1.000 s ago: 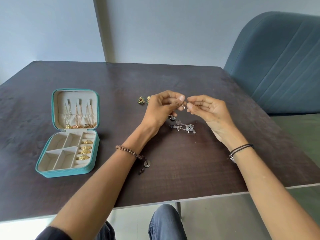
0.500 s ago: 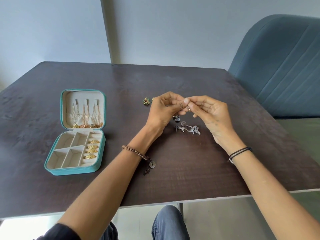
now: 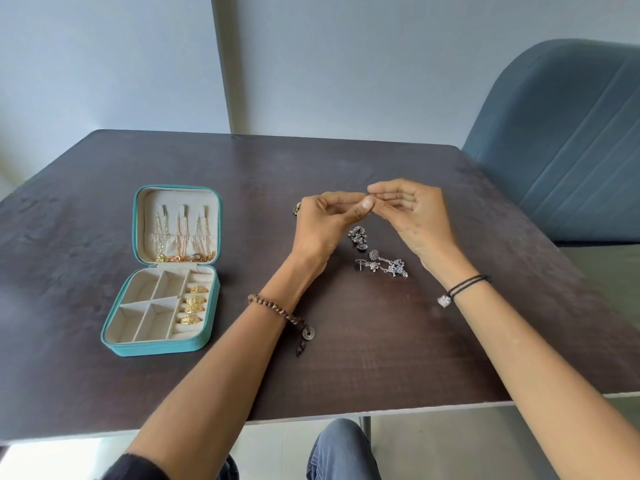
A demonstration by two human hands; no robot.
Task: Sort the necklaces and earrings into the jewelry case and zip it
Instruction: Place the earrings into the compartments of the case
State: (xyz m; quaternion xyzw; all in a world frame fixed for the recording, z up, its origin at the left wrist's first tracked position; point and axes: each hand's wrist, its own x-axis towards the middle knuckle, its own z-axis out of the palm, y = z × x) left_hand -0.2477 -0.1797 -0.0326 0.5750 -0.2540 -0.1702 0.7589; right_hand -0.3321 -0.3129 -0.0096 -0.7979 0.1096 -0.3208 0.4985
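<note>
Left hand and right hand still pinching the small earring tip-to-tip, lifting slightly. The piece is now hidden by the fingers. Silver earrings are lying on the table below. Jewelry case is sitting open, well left.

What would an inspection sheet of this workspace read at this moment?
Surface: dark wood-grain table.
Job's things: teal jewelry case open, unzipped; necklaces hung in its lid; gold pieces in its right column; silver earrings loose on the table; a small dark piece partly behind the left hand.
Clutter: nothing seen.
Grips: left hand and right hand meet fingertip to fingertip above the table, pinching a small item, mostly hidden.
Cables: nothing seen.
Surroundings: blue chair at the right, pale wall behind.
</note>
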